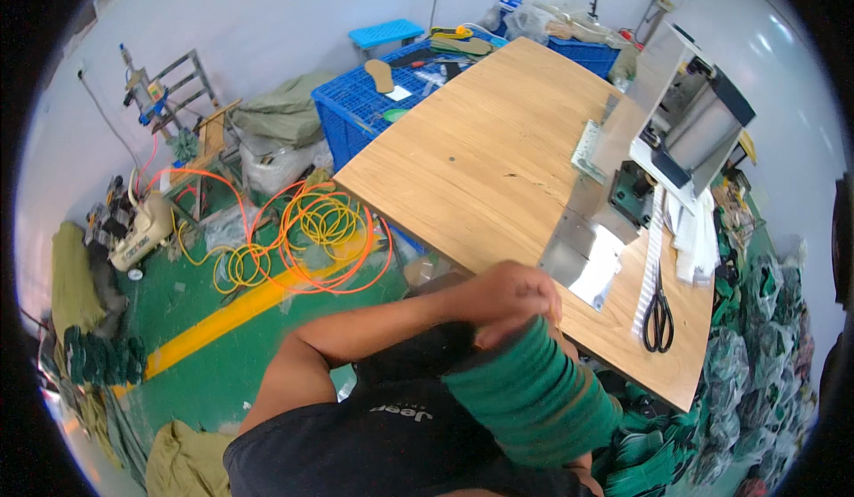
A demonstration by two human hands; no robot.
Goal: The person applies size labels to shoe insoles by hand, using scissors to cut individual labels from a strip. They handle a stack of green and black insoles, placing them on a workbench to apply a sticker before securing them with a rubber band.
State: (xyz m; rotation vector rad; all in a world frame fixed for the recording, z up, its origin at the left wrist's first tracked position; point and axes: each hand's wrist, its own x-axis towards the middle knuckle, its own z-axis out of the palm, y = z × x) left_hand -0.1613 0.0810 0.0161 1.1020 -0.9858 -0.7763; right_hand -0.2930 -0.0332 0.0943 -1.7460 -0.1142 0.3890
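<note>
A green ribbed knit sleeve (534, 395) is bunched in thick folds around my right forearm. My left hand (511, 294) is closed at the sleeve's upper end, by the right wrist, its fingers curled against the edge and slightly blurred. Of my right hand (555, 330) only a small part shows past the left hand and the cuff; its fingers are hidden. Both hands are above the near edge of the wooden table (463, 168). On the table to the right lie black-handled scissors (658, 321) and a shiny metal plate (583, 257).
A machine with a metal roller (703, 132) stands on the table's right side, beside white strips (694, 239). Blue crates (331, 124) stand behind. Orange and yellow hoses (325, 230) coil on the floor left. Green pieces (654, 448) and plastic-wrapped bundles (756, 346) pile up right.
</note>
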